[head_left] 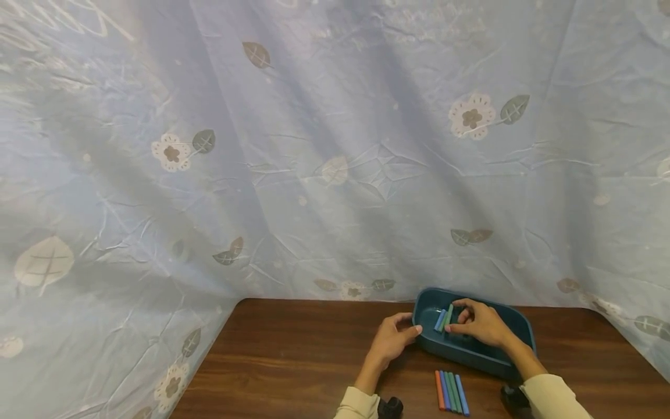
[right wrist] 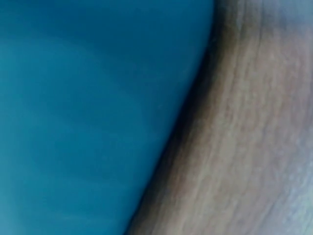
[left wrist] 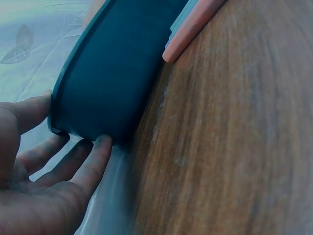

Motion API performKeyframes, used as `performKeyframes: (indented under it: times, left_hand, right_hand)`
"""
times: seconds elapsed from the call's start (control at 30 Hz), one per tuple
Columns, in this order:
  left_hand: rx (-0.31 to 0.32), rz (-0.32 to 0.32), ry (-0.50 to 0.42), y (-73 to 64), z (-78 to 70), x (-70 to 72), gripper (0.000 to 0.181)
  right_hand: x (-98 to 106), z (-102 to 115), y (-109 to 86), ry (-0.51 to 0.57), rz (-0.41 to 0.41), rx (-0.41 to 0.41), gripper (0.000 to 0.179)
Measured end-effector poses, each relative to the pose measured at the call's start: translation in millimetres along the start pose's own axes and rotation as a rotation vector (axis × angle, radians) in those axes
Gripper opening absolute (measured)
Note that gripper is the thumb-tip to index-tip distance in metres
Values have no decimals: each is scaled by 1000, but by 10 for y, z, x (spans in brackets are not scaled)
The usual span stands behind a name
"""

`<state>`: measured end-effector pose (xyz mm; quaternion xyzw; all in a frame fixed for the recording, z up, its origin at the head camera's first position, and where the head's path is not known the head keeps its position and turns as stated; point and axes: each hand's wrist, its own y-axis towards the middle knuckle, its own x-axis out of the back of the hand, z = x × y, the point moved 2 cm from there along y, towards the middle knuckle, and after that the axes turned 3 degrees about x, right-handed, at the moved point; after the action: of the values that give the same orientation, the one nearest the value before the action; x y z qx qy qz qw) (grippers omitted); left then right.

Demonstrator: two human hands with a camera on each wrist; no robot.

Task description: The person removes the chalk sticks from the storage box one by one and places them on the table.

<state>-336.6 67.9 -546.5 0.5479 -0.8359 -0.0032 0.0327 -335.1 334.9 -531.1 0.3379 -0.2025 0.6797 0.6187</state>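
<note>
A dark teal plastic basin [head_left: 487,356] stands on the table toward the back wall. My left hand [head_left: 392,340] holds its left end, with the thumb at the rim and the other fingers spread against the outer wall, as the left wrist view shows. Inside the basin, my right hand [head_left: 483,323] pinches a green chalk-like stick [head_left: 449,315] between thumb and fingertips. Beside that stick lies a blue one [head_left: 440,320], with another green stick close by. The basin's wall [right wrist: 88,117] fills much of the right wrist view, where the right hand is out of sight.
In front of the basin, a row of several coloured sticks [head_left: 451,393] lies side by side, orange at the left and blue at the right. The brown wooden table [head_left: 293,361] meets a pale patterned cloth [head_left: 335,233] at its back and sides.
</note>
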Motion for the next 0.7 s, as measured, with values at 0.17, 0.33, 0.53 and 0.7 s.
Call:
performKeyframes:
  times: [0.17,0.33,0.53,0.7]
  left_hand:
    - [-12,10,-14,-3,-4,-7,48]
    - [-20,5,-12,3,-7,-10,46]
    - [-20,6,-9,6,-1,-12,47]
    - [-23,4,-2,20,33,-15,47]
  right_hand:
    - [53,31,-51,28,-17,34,80]
    - [126,62,-138,54,-45,47,77]
    - [159,95,-235,35,-35,71,80]
    - [181,191,-325,58,-30,107,78]
